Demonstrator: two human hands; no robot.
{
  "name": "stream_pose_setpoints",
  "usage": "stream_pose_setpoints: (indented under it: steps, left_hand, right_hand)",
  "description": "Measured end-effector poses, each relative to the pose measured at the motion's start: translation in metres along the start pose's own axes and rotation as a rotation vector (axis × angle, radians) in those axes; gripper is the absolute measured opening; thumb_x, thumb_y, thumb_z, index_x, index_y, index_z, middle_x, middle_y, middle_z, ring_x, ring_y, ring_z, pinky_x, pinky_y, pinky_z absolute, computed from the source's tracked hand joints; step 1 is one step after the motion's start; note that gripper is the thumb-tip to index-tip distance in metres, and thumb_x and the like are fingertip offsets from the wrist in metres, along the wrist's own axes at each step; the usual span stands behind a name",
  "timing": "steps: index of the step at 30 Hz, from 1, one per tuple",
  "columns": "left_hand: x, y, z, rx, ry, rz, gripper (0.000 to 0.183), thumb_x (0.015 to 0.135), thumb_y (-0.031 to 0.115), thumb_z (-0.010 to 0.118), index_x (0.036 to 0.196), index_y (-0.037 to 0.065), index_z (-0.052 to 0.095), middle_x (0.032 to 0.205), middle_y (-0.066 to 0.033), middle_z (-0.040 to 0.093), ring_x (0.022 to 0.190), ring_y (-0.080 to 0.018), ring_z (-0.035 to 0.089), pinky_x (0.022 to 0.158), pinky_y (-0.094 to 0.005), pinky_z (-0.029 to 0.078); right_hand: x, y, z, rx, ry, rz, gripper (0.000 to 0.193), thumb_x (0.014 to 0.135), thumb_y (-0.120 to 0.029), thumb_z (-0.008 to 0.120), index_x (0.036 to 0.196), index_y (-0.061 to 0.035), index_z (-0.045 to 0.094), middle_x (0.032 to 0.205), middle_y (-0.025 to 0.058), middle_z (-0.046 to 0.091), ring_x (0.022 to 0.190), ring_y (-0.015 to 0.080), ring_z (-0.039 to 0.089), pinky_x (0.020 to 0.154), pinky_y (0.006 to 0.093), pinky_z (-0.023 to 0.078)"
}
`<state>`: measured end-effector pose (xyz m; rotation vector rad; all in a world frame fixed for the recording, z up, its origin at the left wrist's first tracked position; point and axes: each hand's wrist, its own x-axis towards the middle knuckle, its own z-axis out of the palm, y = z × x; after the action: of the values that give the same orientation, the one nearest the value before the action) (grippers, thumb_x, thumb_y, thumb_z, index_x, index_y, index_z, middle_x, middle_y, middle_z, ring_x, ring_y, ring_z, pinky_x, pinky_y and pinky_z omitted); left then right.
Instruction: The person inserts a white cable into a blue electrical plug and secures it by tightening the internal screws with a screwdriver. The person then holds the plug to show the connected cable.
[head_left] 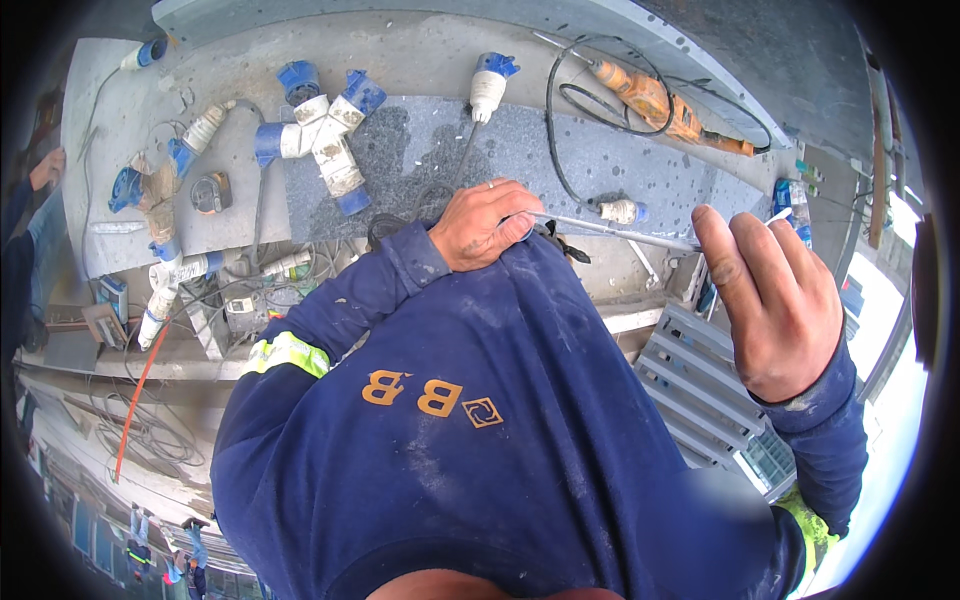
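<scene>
My left hand (485, 225) is closed, thumb and fingers pinching one end of a thin grey rod (620, 233) close to my chest. From there the rod runs right and slightly down to my right hand (775, 300), where it passes behind the fingers. Those fingers are bent over it, with the thumb hidden from view. Whether it is a stiff wire or a narrow strip I cannot tell. Just beyond the rod, a white and blue plug (622, 211) on a black cable lies on the speckled grey slab (560, 150).
An orange power tool (650, 100) with a looped black cord lies at the back right. A white and blue multi-way socket splitter (325, 135), another plug (488, 88) and a tape measure (210, 193) are toward the left. A slatted grey metal piece (695, 385) sits low right.
</scene>
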<state>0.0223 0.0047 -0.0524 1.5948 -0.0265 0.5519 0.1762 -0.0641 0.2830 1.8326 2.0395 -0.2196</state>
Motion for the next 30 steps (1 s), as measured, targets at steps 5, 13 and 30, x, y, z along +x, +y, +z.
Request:
stream_pose_setpoints:
  steps: [5,13,30]
  left_hand:
    - [-0.002,0.003,0.001,-0.068,0.044,-0.053,0.021,0.103,0.024,0.057,0.099,0.004,0.065,0.1,-0.0106,0.068,0.091,-0.0316,0.066,0.078,-0.0402,0.054]
    - [-0.001,0.002,0.001,-0.056,-0.003,-0.038,0.018,0.102,0.02,0.058,0.099,0.003,0.065,0.097,-0.0106,0.068,0.089,-0.0318,0.066,0.077,-0.0402,0.053]
    - [-0.01,0.004,0.003,-0.035,-0.086,-0.103,0.049,0.101,0.037,0.062,0.132,0.003,0.044,0.103,-0.0149,0.07,0.09,-0.0358,0.071,0.079,-0.0442,0.055]
  right_hand:
    - [-0.007,0.0,0.008,0.229,0.257,0.214,0.037,0.083,-0.006,0.068,0.118,0.0072,0.064,0.096,0.0142,0.058,0.068,0.0195,0.057,0.061,0.0303,0.049]
    - [-0.027,-0.036,0.038,2.137,0.504,0.919,0.046,0.108,-0.038,0.048,0.121,0.0058,0.05,0.093,0.0143,0.064,0.058,0.0159,0.063,0.045,0.0256,0.052]
    - [-0.011,-0.017,0.011,1.539,0.046,0.768,0.024,0.105,-0.023,0.056,0.095,-0.0012,0.051,0.085,0.0131,0.062,0.068,0.0195,0.071,0.056,0.026,0.06]
